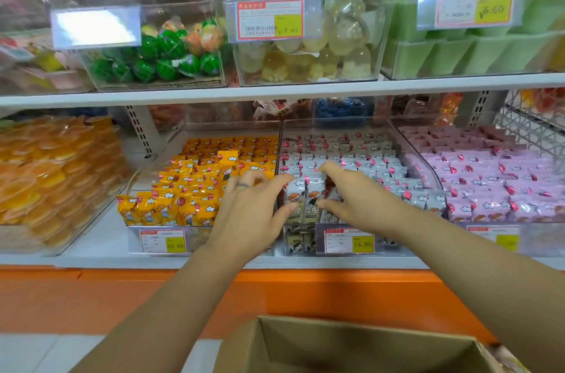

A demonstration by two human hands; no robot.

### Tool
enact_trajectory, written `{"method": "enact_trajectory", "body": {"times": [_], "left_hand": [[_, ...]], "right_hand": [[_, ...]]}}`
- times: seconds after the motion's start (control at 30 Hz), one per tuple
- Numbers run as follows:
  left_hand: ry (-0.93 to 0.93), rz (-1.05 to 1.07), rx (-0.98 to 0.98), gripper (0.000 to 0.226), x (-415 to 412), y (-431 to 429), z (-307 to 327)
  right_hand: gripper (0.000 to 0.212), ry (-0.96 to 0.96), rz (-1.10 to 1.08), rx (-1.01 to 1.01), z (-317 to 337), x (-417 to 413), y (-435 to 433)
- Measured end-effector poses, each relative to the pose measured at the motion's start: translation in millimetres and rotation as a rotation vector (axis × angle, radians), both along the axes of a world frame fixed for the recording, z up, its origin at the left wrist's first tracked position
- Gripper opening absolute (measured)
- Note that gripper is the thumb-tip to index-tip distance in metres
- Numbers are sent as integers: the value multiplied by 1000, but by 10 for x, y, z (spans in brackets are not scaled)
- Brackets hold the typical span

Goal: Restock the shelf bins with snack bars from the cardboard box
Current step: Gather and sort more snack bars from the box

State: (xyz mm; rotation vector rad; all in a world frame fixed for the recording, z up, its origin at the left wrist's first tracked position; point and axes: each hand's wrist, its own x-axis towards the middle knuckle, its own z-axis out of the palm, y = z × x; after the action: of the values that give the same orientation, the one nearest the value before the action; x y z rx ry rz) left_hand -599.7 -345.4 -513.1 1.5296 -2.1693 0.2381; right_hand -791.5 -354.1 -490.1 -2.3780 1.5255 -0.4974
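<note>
A small upright stack of grey-white snack bars stands at the front left of the middle clear bin. My left hand presses against the stack's left side, thumb at its front. My right hand grips the stack's right side, fingers over its top. Rows of the same grey-white bars fill the bin behind. The open cardboard box sits below at the bottom edge; its contents are hidden apart from a glimpse of wrappers at the right.
A bin of yellow snack bars is to the left, a bin of pink bars to the right. Orange jelly cups fill the far left. Upper shelf bins hold jellies. An orange ledge runs below the shelf.
</note>
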Motion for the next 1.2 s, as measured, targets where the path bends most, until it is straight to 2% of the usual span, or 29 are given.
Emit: {"method": "enact_trajectory", "body": {"times": [0.07, 0.13, 0.33, 0.47, 0.67, 0.77, 0.93, 1.1, 1.2], "left_hand": [[-122, -6, -117, 45, -15, -39, -31], [-196, 44, -155, 43, -35, -122, -47], [-306, -33, -199, 42, 15, -87, -171], [-330, -25, -262, 40, 94, -28, -271], [-331, 22, -163, 42, 7, -83, -182], [-385, -9, -204, 42, 51, -28, -227], [-449, -11, -223, 54, 107, 51, -255], [-154, 11, -254, 54, 412, 198, -271], [-31, 60, -186, 43, 679, 199, -241]], "right_hand": [[38, -4, -12, -4, -11, -8, -65], [43, -3, -39, -40, -26, -3, -93], [33, 86, -45, -243, -178, 6, 96], [31, 108, -45, -354, -289, 31, 183], [24, 156, -131, -367, -340, 116, 3], [17, 235, -89, -429, -398, 120, 73], [48, 419, -54, -516, -482, 48, 287], [56, 335, -16, -522, -299, 170, 324], [42, 220, 105, -435, -147, 420, 354]]}}
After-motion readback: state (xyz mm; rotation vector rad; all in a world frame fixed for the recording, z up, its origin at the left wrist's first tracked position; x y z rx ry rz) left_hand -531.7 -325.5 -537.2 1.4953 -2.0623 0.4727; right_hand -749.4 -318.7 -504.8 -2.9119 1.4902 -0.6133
